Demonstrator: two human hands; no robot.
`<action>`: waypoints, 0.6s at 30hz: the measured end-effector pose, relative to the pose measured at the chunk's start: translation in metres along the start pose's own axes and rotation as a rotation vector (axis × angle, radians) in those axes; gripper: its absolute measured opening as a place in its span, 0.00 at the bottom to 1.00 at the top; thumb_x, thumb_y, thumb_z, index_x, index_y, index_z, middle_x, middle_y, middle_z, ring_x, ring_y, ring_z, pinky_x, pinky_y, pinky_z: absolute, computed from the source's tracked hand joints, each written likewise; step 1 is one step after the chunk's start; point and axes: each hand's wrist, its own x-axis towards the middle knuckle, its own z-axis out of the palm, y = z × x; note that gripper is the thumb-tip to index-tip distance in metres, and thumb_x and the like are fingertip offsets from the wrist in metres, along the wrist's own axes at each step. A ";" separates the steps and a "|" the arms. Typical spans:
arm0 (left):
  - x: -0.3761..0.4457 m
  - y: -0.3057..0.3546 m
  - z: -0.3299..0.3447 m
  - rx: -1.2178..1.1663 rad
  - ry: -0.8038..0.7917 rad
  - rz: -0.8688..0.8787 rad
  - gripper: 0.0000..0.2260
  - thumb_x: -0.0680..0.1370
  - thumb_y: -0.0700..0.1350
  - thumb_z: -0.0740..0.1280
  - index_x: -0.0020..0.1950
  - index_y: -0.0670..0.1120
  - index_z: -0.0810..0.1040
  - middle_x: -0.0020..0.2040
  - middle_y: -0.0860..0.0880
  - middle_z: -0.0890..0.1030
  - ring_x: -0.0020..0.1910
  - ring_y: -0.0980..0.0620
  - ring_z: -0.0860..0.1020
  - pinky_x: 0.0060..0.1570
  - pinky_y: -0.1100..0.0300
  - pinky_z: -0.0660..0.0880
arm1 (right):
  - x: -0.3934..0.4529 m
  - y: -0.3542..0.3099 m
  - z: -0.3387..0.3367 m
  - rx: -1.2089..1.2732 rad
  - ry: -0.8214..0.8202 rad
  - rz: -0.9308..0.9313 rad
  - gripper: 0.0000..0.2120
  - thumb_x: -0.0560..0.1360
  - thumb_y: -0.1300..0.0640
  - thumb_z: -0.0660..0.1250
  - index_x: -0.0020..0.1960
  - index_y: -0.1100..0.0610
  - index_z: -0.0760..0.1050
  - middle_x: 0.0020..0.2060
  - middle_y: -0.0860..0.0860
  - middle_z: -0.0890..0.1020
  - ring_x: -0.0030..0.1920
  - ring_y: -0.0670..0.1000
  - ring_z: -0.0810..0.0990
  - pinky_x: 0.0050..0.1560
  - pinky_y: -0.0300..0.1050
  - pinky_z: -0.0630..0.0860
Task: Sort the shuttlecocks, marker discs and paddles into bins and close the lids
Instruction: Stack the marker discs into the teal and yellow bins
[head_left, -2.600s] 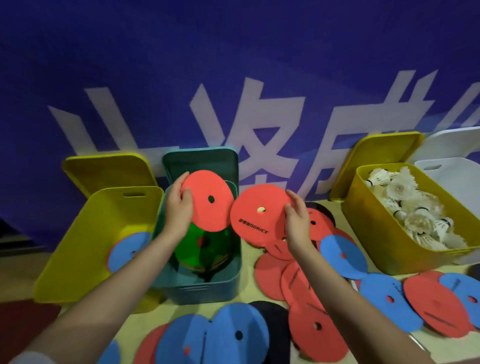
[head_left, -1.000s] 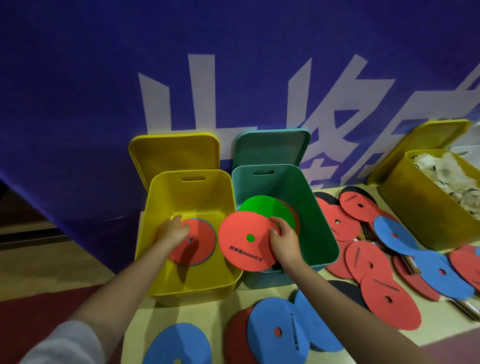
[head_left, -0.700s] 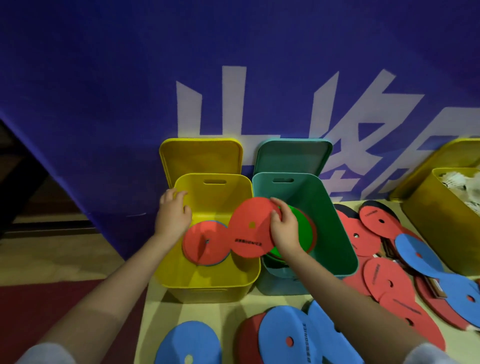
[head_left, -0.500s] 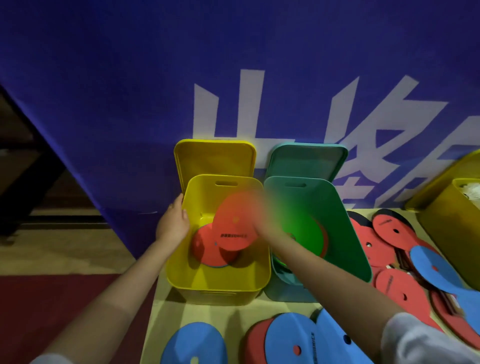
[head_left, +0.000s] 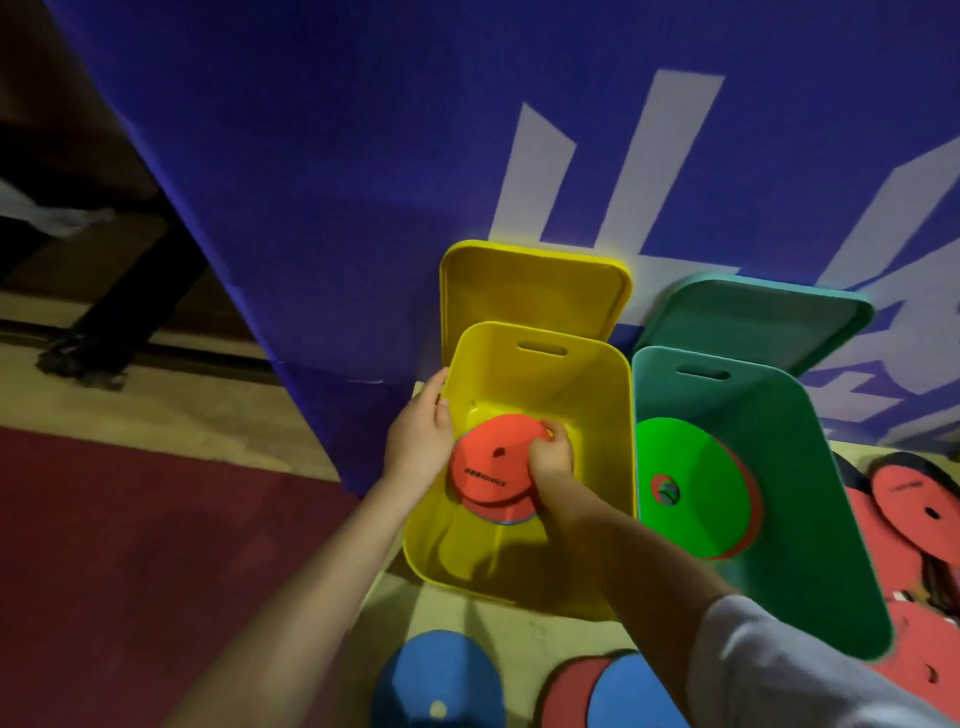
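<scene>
A red marker disc (head_left: 493, 465), printed with a short dark word and pierced by a small hole, sits inside the yellow bin (head_left: 597, 410), lying on top of another red disc (head_left: 501, 509) whose lower edge shows a thin blue rim beneath it. The right hand (head_left: 550, 462) reaches down into the bin and pinches the top disc at its right edge, fingers curled over the rim. The left hand (head_left: 418, 441) is at the bin's left wall, thumb over the wall's top and palm against the disc's left edge, fingers fairly straight; whether it actually holds the disc cannot be told.

The yellow bin stands at the left end of the table (head_left: 467, 608), close to its back edge, with its yellow lid (head_left: 530, 286) propped upright behind it against a purple banner (head_left: 363, 156) bearing large white characters. Just beside it on the right stands a teal bin (head_left: 810, 467), touching or nearly so, holding a bright green disc (head_left: 691, 483) tilted over a red one; its teal lid (head_left: 758, 322) leans behind it.

Along the table's front edge lie a blue disc (head_left: 441, 680) and, further right, a blue disc overlapping a red one (head_left: 618, 691). More red discs (head_left: 919, 499) lie toward the right edge, beyond the teal bin. A white sleeve (head_left: 779, 670) covers the right forearm.
</scene>
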 end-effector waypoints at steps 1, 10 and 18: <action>0.000 -0.001 0.001 0.001 0.009 0.003 0.19 0.82 0.42 0.57 0.73 0.50 0.66 0.63 0.46 0.78 0.56 0.44 0.78 0.50 0.52 0.74 | 0.002 0.006 0.005 -0.088 -0.044 0.028 0.20 0.76 0.65 0.59 0.68 0.61 0.67 0.61 0.63 0.76 0.61 0.62 0.75 0.59 0.50 0.70; 0.005 -0.001 0.002 0.055 -0.003 0.025 0.18 0.81 0.41 0.58 0.71 0.48 0.67 0.59 0.43 0.79 0.53 0.42 0.78 0.45 0.53 0.72 | -0.002 0.015 0.000 -0.697 -0.058 -0.040 0.31 0.73 0.51 0.67 0.71 0.58 0.60 0.66 0.59 0.66 0.69 0.60 0.64 0.66 0.53 0.66; -0.010 0.039 -0.001 0.340 0.116 0.280 0.18 0.75 0.39 0.65 0.65 0.43 0.75 0.58 0.42 0.77 0.56 0.40 0.74 0.55 0.47 0.72 | -0.063 -0.046 -0.078 -0.040 -0.273 -0.504 0.09 0.78 0.61 0.64 0.57 0.56 0.76 0.40 0.55 0.80 0.40 0.48 0.79 0.45 0.46 0.76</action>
